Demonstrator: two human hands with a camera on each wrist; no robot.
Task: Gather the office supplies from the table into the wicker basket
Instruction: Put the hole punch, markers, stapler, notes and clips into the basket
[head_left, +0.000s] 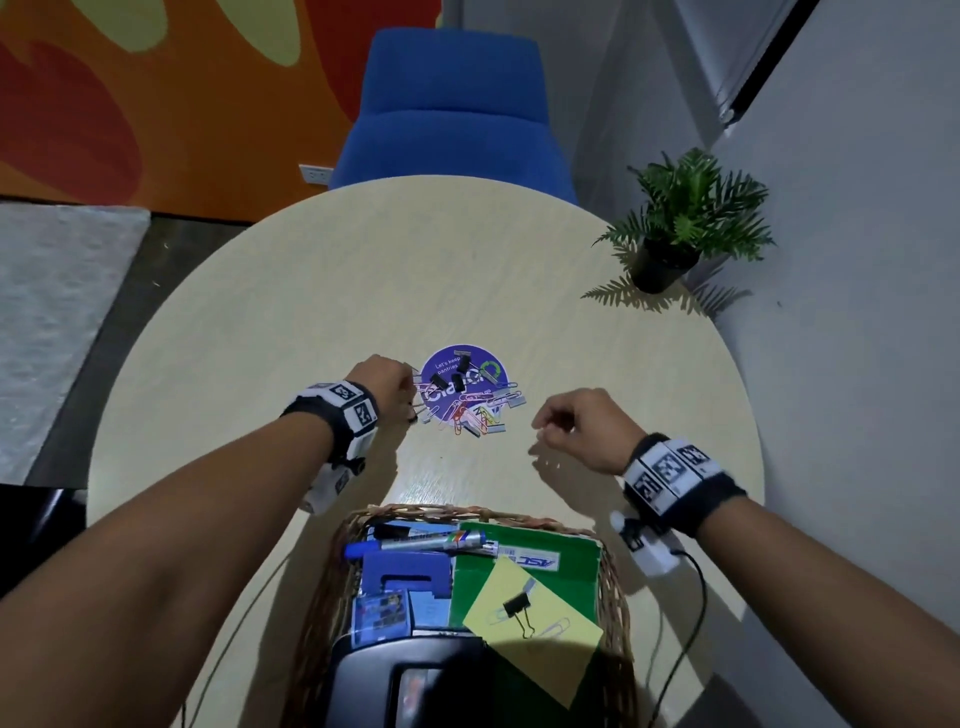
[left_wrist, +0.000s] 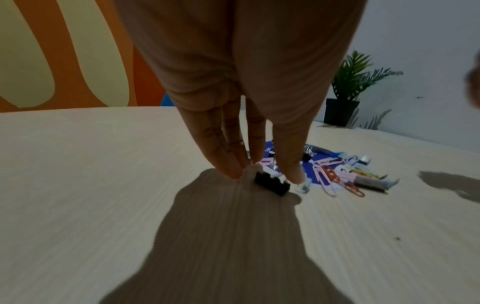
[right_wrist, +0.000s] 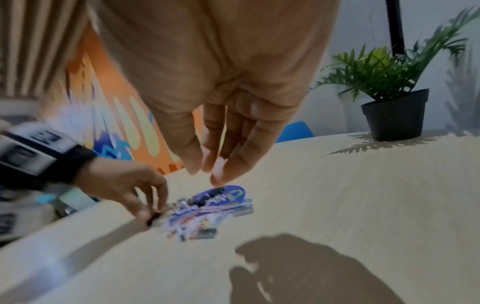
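The left hand (head_left: 382, 382) reaches down at the near-left edge of a small heap of clips (head_left: 470, 408), which lies on and around a round purple sticker (head_left: 464, 382) in the middle of the table (head_left: 363, 270). Its fingers (left_wrist: 228, 164) point straight down with the thumb opposite them, pinching a black binder clip (left_wrist: 272, 183) that sits on the table at the edge of the heap. The right hand (head_left: 576, 428) hovers above the table to the right of the heap, touching nothing; its fingers (right_wrist: 233, 164) hang loosely curled and hold nothing. The rest of the heap is coloured paper clips, more black binder clips and some silver ones, too tangled to count.

The basket (head_left: 332, 582) stands at the near edge of the table, between the forearms. In it lie a marker (head_left: 415, 543), a blue box (head_left: 405, 571), a green folder (head_left: 571, 566) and a yellow note (head_left: 519, 608) with a binder clip and paper clips resting on it.

A potted plant (head_left: 680, 223) stands at the far right of the table, and a blue chair (head_left: 452, 114) beyond the far edge.
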